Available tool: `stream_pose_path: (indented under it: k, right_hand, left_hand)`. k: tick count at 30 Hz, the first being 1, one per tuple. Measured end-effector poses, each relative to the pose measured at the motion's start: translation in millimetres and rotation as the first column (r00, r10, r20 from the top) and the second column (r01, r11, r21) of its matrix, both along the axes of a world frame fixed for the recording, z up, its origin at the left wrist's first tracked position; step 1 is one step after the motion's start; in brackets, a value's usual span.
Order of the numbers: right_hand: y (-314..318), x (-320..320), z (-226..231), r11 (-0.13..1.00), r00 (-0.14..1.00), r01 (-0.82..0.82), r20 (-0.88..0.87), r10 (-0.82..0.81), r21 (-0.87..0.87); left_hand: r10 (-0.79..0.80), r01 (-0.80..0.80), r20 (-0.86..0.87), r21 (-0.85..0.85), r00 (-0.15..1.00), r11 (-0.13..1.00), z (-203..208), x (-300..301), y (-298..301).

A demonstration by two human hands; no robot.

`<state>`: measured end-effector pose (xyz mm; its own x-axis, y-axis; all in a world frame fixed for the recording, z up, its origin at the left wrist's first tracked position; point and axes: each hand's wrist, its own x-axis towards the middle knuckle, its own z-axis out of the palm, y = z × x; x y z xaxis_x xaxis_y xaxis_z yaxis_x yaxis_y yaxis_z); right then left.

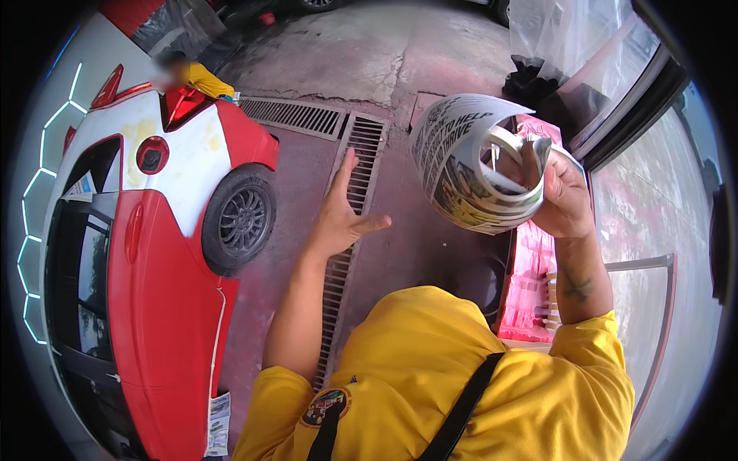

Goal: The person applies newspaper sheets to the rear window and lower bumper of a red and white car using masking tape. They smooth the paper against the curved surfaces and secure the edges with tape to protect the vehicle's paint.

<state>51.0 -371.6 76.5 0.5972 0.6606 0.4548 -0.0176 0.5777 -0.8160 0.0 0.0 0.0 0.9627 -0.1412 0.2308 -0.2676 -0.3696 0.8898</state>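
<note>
Now holding a loose, curved roll of printed newspaper (pixel 461 180) in mid-air at two o'clock, above the floor. Gripping its right-hand edge with the right hand (pixel 569 196), just short of three o'clock, fingers curled closed on the paper. Reaching up just left of centre, toward ten o'clock, with the left hand (pixel 338 219), wide open, thumb spread toward the roll, grasping nothing and apart from the paper. Behind that hand, running from twelve o'clock down past the left forearm, crossed by dark slots: a floor grate (pixel 373 150). Below the right hand, toward half past three, streaked with pink and red: a flat surface (pixel 526 280). Spread across nine o'clock, red with a white rear section: a car (pixel 165 269), with a dark-tyred wheel (pixel 240 218). Between ten and eleven, beyond the car's rear: a person in yellow (pixel 206 81). Bunched between one and two: black plastic (pixel 530 77).
</note>
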Motion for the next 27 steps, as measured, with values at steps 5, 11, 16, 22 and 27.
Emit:
stream_pose_path:
  k: [5, 11, 16, 22, 27]
  right_hand:
    - [63, -8, 47, 0.963, 0.969, 0.068, -0.248, -0.002, 0.259]
    - [107, 21, 7, 0.909, 0.81, 0.36, -0.412, -0.417, -0.212]
    - [147, 49, -70, 0.683, 0.721, 0.56, -0.13, -0.68, -0.469]
    - [211, -11, -73, 0.544, 0.634, 0.738, 0.134, -0.762, -0.399]
    - [282, -162, -67, 0.784, 0.845, 0.428, 0.506, -0.172, -0.449]
  left_hand:
    - [-0.424, 0.272, -0.199, -0.519, 0.884, 0.81, 33, -10, 32]
    - [-0.606, 0.029, -0.236, -0.919, 0.759, 0.394, -20, -71, 65]
    - [-0.292, -0.122, -0.362, -0.787, 0.885, 0.605, 4, -115, 93]
    - [0.269, -0.42, -0.322, -0.697, 0.908, 0.581, 29, -157, 126]
    - [0.487, -0.594, -0.368, -0.649, 0.792, 0.475, 30, -180, 145]
